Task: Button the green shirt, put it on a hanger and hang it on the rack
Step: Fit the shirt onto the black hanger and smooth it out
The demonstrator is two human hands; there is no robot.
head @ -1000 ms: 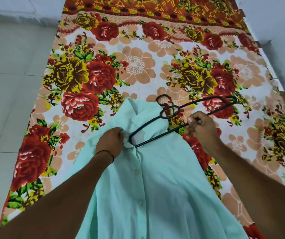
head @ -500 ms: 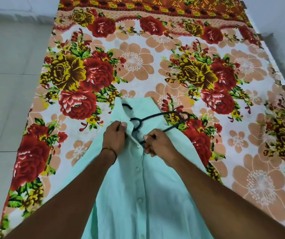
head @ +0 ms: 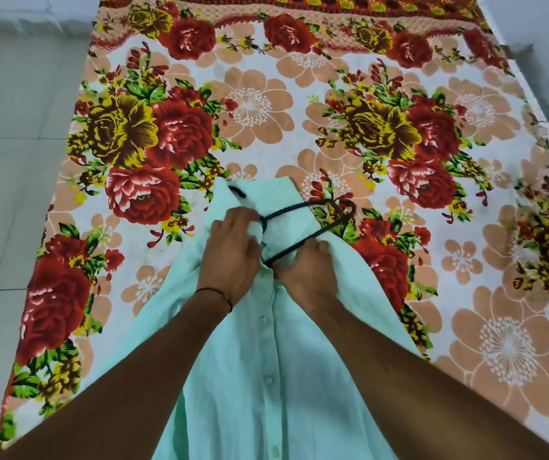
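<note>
The green shirt (head: 266, 376) is laid front-up in the lower centre of the frame on a floral bedsheet (head: 250, 104), with its collar (head: 263, 189) pointing towards the upper centre. The placket buttons (head: 269, 380) that can be seen are fastened.

The black hanger (head: 303, 207) is lodged in the neck opening. Its long axis runs from the centre out to the right, and its free end is exposed just right of the collar, above the shirt's right-hand shoulder.

A fold of the shirt's cloth at the left edge of the opening is gripped by the left hand (head: 233, 257). The hanger's lower bar, where it enters the neck, is held under the curled fingers of the right hand (head: 306, 273), which is the nearer hand to the free end. Whether cloth is caught with it cannot be told.

The coming move is judged to depend on tucking that exposed end leftward and down under the shoulder. No rack is in view.
</note>
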